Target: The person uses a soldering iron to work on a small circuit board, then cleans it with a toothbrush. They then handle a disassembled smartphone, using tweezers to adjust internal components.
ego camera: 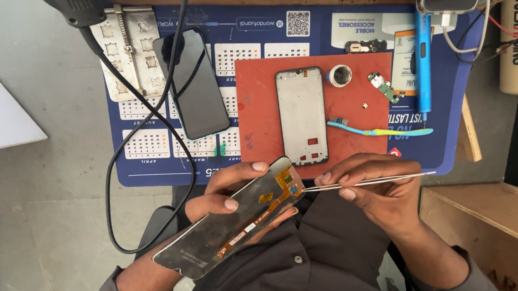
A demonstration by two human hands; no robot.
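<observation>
Closest to the person, the left hand [231, 189] holds a phone screen panel [231, 220] with its back side up. The panel sits low in front of the dark shirt [317, 267], tilted, with one end near the lap and the other end up by the hands. The thumb lies across the back and the other fingers [284, 214] curl under the edge, so the hand is shut on the panel. An orange flat cable [266, 211] runs along the back of it.

The right hand [379, 189] pinches thin metal tweezers [367, 181] between the thumb and first fingers. The tip touches the panel's top corner by the orange cable. The wrist bends inward and the forearm comes in from the right.

To do this well, I think the left hand should hold the panel very steady, and the tweezers should push gently so the thin cable does not tear.

Farther off, on the surface, a red mat [256, 108] lies on a blue mat [147, 161]. A bare phone frame [301, 115] lies on the red mat, with a small round pot [339, 75], a little green board [384, 86] and a toothbrush [383, 131] near it. A dark phone [198, 91] lies to the left with a black cable [151, 112] across it. A blue pen-shaped tool [423, 60] lies at the far right.
</observation>
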